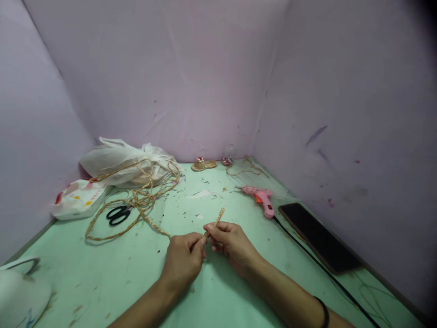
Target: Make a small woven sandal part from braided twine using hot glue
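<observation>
The left hand and the right hand pinch the braided cord above the bench, fingertips nearly meeting. A firm left hold with a lighter right one near the tip should keep strands from loosening. The left forearm and right forearm slant inward.

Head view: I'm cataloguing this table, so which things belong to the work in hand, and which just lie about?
Likely in the work:
- braided straw cord, in left hand and right hand
- hot glue gun
- black-handled scissors

Seemingly lying about:
- smartphone
- white packet
</observation>
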A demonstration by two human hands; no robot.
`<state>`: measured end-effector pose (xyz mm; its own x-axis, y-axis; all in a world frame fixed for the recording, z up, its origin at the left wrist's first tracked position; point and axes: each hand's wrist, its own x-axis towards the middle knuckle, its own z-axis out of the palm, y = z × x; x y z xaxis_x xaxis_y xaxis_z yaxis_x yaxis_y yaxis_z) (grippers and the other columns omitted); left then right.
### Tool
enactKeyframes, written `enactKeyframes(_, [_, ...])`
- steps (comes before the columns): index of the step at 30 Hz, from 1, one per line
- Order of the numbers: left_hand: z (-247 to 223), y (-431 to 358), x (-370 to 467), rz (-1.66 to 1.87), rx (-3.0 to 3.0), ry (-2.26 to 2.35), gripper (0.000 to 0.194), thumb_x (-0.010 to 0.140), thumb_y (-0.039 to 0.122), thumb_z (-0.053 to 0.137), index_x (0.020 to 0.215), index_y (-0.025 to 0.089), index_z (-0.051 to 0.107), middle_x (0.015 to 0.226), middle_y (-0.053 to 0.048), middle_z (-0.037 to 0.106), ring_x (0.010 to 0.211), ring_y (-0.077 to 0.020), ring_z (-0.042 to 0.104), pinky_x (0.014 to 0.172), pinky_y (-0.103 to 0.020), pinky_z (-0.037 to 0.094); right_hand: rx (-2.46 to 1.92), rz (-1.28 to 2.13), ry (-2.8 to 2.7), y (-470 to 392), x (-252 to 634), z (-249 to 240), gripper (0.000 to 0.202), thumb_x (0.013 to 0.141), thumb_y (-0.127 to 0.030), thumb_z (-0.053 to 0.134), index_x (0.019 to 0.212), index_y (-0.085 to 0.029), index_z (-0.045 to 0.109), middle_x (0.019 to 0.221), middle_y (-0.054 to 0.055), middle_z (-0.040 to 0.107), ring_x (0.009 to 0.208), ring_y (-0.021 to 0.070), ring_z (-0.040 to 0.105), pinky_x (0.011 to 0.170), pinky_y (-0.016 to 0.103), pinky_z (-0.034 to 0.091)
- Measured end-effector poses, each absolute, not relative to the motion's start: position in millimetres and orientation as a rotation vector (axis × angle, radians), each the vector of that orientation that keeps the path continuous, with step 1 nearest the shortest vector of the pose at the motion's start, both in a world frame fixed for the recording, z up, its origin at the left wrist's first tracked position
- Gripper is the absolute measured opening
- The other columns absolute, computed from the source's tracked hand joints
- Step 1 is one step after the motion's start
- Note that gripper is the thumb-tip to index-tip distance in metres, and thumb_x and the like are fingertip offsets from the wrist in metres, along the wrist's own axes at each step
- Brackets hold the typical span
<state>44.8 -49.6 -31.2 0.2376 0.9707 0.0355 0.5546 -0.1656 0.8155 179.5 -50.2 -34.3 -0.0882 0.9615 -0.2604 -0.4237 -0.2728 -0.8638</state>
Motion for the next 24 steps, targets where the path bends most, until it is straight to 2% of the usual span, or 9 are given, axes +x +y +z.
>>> enactKeyframes(10, [-26.2,-46.1,44.3,0.683,1.777,1.366,0.034,0.072,0.036,0.043,0.043,0.018,0.043,0.041,0.003,0.037,0.043,-0.0103,0.033,0.047,-0.023,0.024,-1.039,1.529,-0.576,-40.5,188.3,-35.5,0.035,0.048,-0.033,0.085,0.062,-0.007,0.067,0.055,0.002,0.06,0.046,0.0053,0.047,0.048,0.019,0.043])
enactKeyframes(18, [-32.6,-47.5,41.6,0.676,1.775,1.416,0.034,0.073,0.036,0.043,0.045,0.017,0.045,0.043,0.002,0.042,0.045,-0.0107,0.036,0.048,-0.023,0.025,-1.036,1.509,-0.478,-34.3,199.3,-28.8,0.013,0.062,-0.017,0.076,0.067,-0.009,0.067,0.067,0.007,0.066,0.049,0.0068,0.054,0.047,0.017,0.049])
enactKeyframes(24, [-33.4,-45.0,41.9,0.661,1.804,1.391,0.034,0.073,0.036,0.042,0.044,0.017,0.043,0.042,0.003,0.038,0.044,-0.01,0.034,0.047,-0.023,0.024,-1.063,1.413,-0.468,-33.6,200.3,-31.4,0.01,0.064,-0.016,0.074,0.068,-0.009,0.067,0.064,0.007,0.067,0.047,0.0083,0.055,0.046,0.019,0.05])
